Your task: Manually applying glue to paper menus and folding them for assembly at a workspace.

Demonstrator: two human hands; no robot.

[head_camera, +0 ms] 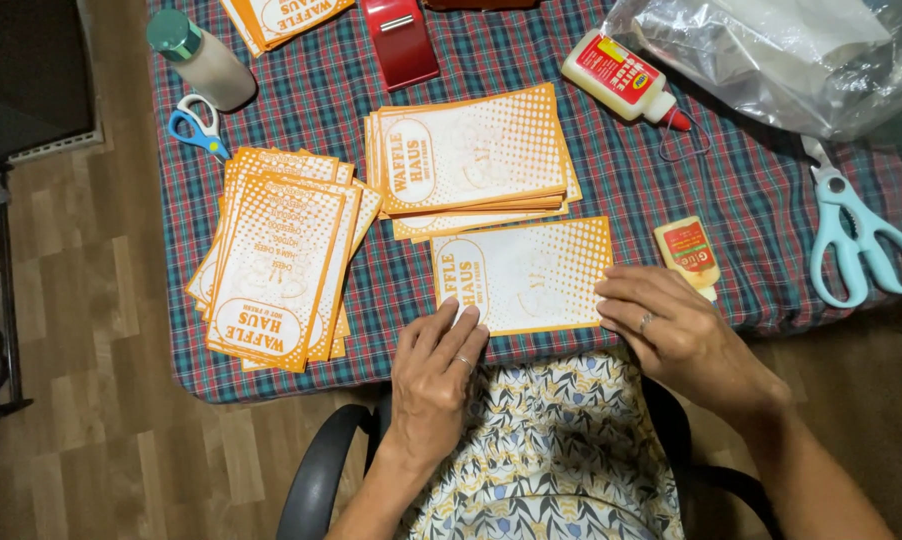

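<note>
A person sits at a table (301, 80) spread with a plaid cloth, both hands resting on one orange-and-white card (523, 275) that lies flat near the table's front edge. The left hand (433, 372) has its fingers spread, tips pressing the card's lower left corner; the right hand (676, 325) lies flat, fingers together, on the card's right edge — neither hand grips anything. The step in hand looks like pressing or smoothing the card down, perhaps over glue. Just right of the card, beside the right hand, lies a small yellow glue bottle (688, 255). Behind the card sits a neat stack (471, 155) of the same cards, and a fanned pile (281, 260) lies toward the left edge. A larger white glue bottle (621, 78) lies further back; pale blue scissors (856, 240) lie near the right edge. The next move would likely call for lifting the card clear — a light pinch at one corner.
</note>
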